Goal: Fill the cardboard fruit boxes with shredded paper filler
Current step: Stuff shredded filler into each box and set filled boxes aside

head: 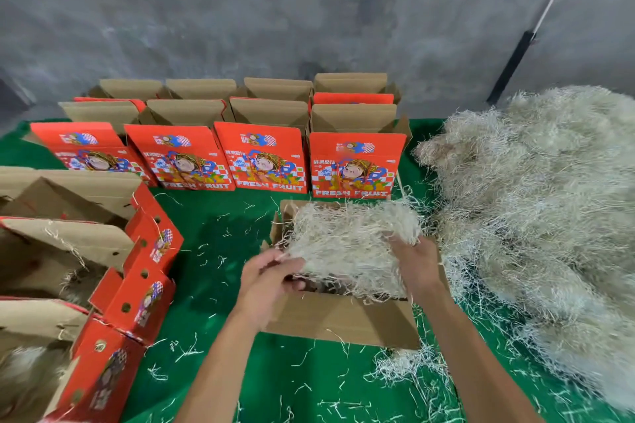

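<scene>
Boxes, paper and hands on the green cloth

Eleven upright red printed cardboard fruit boxes [355,165] at twelve o'clock, three at nine, one open brown-flapped box [343,316] centre; one pale shredded-paper heap [536,216] at three; two bare hands [271,276].

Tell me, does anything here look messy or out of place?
Yes. Loose strands of shredded paper lie scattered over the green table cover, spilled around the open box that both hands are stuffing. The wad of filler also bulges above that box's rim.

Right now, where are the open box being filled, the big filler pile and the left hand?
Open box [343,319], head view, near flap.
Filler pile [536,203], head view, middle of heap.
Left hand [271,276], head view, back of hand.
</scene>
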Demonstrator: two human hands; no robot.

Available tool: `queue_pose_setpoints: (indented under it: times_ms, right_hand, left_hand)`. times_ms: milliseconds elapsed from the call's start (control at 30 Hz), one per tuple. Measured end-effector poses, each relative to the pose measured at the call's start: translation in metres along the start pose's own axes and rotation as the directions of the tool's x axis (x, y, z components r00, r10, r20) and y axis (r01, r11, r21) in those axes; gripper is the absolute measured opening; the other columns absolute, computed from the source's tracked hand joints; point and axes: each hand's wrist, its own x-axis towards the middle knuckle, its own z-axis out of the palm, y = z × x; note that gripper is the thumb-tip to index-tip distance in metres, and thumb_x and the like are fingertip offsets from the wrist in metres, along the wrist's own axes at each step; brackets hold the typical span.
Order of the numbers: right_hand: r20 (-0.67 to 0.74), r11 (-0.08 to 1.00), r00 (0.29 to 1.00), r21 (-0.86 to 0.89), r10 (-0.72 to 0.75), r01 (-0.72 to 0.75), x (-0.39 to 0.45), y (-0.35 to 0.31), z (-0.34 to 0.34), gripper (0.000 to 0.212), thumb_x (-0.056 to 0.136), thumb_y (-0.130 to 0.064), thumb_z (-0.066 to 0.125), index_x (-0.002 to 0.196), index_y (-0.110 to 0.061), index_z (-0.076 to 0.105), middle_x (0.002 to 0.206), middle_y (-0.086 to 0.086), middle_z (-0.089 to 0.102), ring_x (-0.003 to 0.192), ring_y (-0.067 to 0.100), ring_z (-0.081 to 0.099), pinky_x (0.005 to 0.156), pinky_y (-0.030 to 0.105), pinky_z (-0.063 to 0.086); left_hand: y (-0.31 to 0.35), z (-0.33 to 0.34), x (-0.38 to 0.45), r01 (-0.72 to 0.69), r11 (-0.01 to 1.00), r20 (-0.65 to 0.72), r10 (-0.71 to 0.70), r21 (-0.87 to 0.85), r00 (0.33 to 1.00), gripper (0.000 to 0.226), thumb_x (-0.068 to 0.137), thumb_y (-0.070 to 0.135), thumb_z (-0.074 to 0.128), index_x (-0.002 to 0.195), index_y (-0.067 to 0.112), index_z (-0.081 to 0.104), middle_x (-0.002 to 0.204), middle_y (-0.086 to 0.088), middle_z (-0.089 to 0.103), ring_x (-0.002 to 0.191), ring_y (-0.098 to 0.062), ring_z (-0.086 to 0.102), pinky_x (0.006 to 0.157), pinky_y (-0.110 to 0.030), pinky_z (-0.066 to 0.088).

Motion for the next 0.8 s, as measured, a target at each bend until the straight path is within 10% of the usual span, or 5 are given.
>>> queue_pose_setpoints:
  times_ms: [133,300,500,600,800]
  right_hand:
    - [-0.078,0.999,0.996,0.025,0.030,-0.028,0.005,-0.005,-0.030,0.083,0.092,-0.026,0.070,0.155,-0.005,0.019,0.119,0.036,0.059,0.123,0.046,0.051,0.105,0.052,0.040]
    - [0.145,0.998,0.989,-0.062,0.029,-0.020,-0.015,-0.005,-0.020,0.099,0.075,-0.085,0.053,0.151,-0.029,0.029,0.146,-0.006,0.041,0.128,0.017,0.043,0.113,0.054,0.032]
    - [0.155,0.999,0.988,-0.029,0.018,-0.014,-0.031,-0.011,-0.001,0.044,0.076,-0.077,0.055,0.105,-0.043,0.052,0.108,0.025,0.065,0.102,0.032,0.068,0.088,0.050,0.055]
    - [0.186,0.998,0.982,-0.046,-0.028,0.038,-0.037,-0.008,0.004,0.048,0.074,-0.076,0.058,0.100,-0.037,0.050,0.053,-0.009,0.047,0.046,0.003,0.046,0.050,0.018,0.045]
    - [0.263,0.956,0.920,0.024,-0.289,0.293,-0.046,-0.016,0.029,0.032,0.100,-0.047,0.050,0.078,-0.025,0.059,0.056,-0.003,0.051,0.044,0.011,0.045,0.047,0.026,0.045]
  left_hand:
    - [0.000,-0.028,0.002,-0.075,0.993,-0.155,0.088,0.091,0.984,0.019,0.075,0.002,0.079,0.073,-0.001,0.061,0.093,-0.010,0.065,0.073,-0.022,0.065,0.064,-0.036,0.056]
    - [-0.001,0.000,-0.017,-0.113,0.839,0.057,0.097,0.532,0.994,0.030,0.084,0.015,0.075,0.102,0.037,0.064,0.115,0.015,0.060,0.076,-0.004,0.071,0.072,-0.025,0.058]
    - [0.031,0.030,-0.042,-0.129,0.164,0.091,0.221,0.978,0.971,0.035,0.092,0.055,0.054,0.125,0.047,0.046,0.116,0.014,0.051,0.076,0.000,0.060,0.086,-0.036,0.055]
    - [0.045,0.049,-0.043,-0.287,0.305,0.176,0.345,0.908,0.922,0.035,0.091,0.063,0.049,0.114,0.036,0.053,0.109,0.015,0.061,0.091,-0.002,0.061,0.086,-0.035,0.054]
    - [0.031,0.087,-0.028,-0.190,0.751,0.182,0.095,0.633,0.979,0.069,0.078,0.063,0.069,0.133,0.026,0.053,0.131,0.012,0.060,0.105,-0.011,0.066,0.086,-0.042,0.059]
